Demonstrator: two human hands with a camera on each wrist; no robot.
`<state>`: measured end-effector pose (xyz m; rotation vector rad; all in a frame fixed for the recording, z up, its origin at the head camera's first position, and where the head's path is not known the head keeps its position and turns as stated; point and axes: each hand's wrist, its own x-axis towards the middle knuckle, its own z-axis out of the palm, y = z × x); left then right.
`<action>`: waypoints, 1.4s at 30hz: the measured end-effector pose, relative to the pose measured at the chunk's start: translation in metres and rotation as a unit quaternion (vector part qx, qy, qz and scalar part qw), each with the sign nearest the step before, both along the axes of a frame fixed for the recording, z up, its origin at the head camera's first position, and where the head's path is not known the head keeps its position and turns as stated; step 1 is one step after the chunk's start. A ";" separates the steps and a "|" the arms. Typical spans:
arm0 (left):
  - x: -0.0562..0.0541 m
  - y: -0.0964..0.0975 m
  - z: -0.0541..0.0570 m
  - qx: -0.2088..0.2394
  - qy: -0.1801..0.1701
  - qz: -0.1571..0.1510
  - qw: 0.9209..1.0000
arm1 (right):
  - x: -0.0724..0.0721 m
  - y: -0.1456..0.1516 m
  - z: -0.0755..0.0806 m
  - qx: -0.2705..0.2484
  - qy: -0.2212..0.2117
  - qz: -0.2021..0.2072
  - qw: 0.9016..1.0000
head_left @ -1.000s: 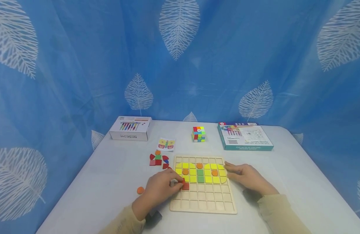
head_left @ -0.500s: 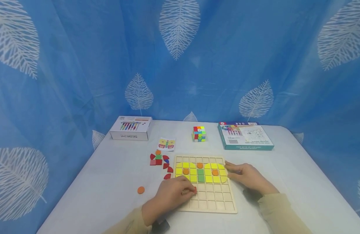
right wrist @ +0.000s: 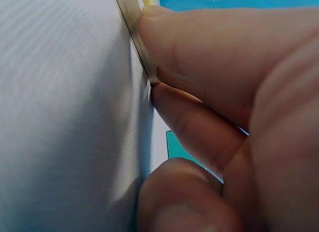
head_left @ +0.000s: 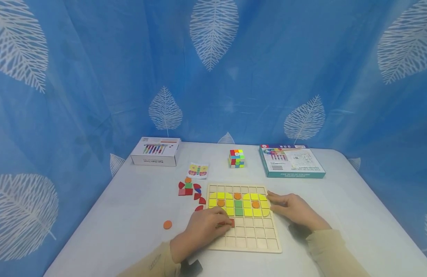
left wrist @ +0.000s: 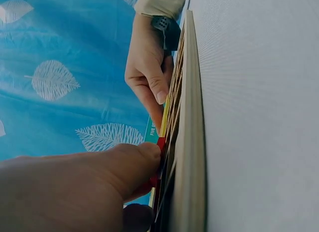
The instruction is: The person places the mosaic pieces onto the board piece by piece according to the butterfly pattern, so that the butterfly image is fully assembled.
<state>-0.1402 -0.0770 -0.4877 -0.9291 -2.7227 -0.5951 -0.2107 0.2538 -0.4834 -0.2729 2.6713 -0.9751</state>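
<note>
A wooden grid board lies on the table, its upper rows filled with yellow tiles, green squares and orange discs. Over the board's left part, my left hand pinches a red square tile; the left wrist view shows the thumb on this red tile close at the grid. This hand covers part of the lower left cells. At the board's right edge, my right hand holds the rim between thumb and fingers, as the board edge in the right wrist view shows.
Left of the board lie red quarter pieces, a green square and an orange disc. Behind them is a pattern card. A puzzle cube, a white box and a teal box stand farther back.
My left hand has moved right and slightly down from the board's left edge, then settled with the red tile moved slightly up. My right hand stays at the right edge.
</note>
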 end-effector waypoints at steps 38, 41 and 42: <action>-0.011 -0.030 0.018 0.027 0.039 0.156 0.987 | 0.002 0.000 0.000 -0.011 -0.005 -0.003 1.000; -0.026 -0.049 0.018 0.043 -0.006 0.244 0.969 | 0.002 0.000 0.001 -0.008 0.001 0.000 1.000; -0.031 -0.056 0.017 0.044 -0.020 0.267 0.963 | 0.002 0.000 0.001 -0.007 0.001 0.000 1.000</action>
